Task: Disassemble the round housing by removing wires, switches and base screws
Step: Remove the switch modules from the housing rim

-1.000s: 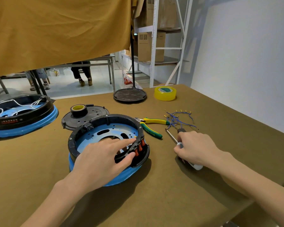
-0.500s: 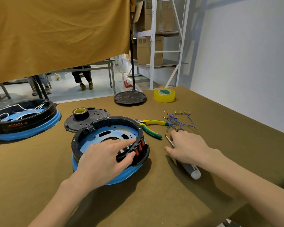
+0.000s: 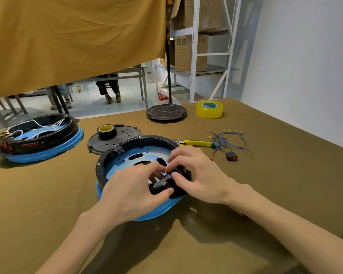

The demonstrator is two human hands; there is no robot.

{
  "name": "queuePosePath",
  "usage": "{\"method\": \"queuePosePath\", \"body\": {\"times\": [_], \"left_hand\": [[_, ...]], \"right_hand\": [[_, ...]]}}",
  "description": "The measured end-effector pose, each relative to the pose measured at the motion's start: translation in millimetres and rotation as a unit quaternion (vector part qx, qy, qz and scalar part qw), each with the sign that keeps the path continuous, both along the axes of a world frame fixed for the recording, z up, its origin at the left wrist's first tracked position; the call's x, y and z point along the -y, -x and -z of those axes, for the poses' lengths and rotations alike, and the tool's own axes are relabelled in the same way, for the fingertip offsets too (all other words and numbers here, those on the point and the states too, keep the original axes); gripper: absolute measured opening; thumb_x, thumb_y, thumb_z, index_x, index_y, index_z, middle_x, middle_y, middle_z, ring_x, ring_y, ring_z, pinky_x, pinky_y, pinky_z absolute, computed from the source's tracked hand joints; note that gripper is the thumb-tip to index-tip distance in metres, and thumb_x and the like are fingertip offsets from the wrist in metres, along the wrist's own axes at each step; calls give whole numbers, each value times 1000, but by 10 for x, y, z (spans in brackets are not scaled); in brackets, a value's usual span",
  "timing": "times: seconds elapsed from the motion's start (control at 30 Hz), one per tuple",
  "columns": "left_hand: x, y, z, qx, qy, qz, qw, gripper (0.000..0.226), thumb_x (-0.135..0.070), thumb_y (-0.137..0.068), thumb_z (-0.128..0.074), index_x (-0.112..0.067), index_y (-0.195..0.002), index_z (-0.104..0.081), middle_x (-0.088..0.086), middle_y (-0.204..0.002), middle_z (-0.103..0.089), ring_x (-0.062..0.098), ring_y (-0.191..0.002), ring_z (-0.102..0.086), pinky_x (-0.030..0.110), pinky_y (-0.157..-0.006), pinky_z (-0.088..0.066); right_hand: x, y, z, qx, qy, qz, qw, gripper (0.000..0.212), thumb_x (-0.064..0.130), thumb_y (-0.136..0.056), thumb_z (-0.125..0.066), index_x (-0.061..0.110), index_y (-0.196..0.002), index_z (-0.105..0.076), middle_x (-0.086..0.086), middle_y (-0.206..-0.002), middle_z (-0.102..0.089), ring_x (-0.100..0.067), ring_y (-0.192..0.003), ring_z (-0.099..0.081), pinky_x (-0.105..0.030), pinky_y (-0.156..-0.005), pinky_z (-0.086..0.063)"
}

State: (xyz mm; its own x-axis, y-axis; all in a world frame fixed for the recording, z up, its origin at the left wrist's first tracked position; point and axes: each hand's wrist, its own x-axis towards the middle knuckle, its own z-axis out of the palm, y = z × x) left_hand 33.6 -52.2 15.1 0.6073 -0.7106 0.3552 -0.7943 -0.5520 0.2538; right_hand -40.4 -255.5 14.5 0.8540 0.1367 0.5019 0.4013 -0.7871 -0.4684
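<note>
Matt olive cloth over the tabletop (image 3: pixel 265 194), round housing (image 3: pixel 111 161) of black plastic with a glossy blue base rim, glossy yellow tape roll (image 3: pixel 209 109), wrinkled mustard cloth curtain (image 3: pixel 67 40)

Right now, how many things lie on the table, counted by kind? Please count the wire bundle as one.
Round housings: 2
Black round lids or bases: 2
Tape rolls: 2
Pliers: 1
Blue wire bundle: 1
Loose switch: 1
Total: 9
</note>
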Motion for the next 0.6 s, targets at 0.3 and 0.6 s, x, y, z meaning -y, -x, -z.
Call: {"method": "queuePosePath", "body": {"times": [0.3, 0.6], "left_hand": [[11, -75, 16, -79, 30, 3, 996, 54, -83, -69, -53, -50, -107, -71, -37, -84, -68, -19, -91, -61, 20, -65, -58], [-18, -61, -37, -107, 26, 29, 994, 51, -85, -69, -55, -69, -117, -53, -43, -95, -65, -18, -92, -60, 29, -68, -61]], "right_hand": [[133, 23, 80, -40, -65, -24, 997, 38, 14, -84, -75, 18, -121, -64, 8, -119, -66, -12, -118, -60, -35, -102, -47], [-80, 196, 99, 48, 88, 88, 991, 21, 43, -88, -67, 23, -87, -59, 15, -81, -50, -6, -72, -47, -17, -64, -40]]}}
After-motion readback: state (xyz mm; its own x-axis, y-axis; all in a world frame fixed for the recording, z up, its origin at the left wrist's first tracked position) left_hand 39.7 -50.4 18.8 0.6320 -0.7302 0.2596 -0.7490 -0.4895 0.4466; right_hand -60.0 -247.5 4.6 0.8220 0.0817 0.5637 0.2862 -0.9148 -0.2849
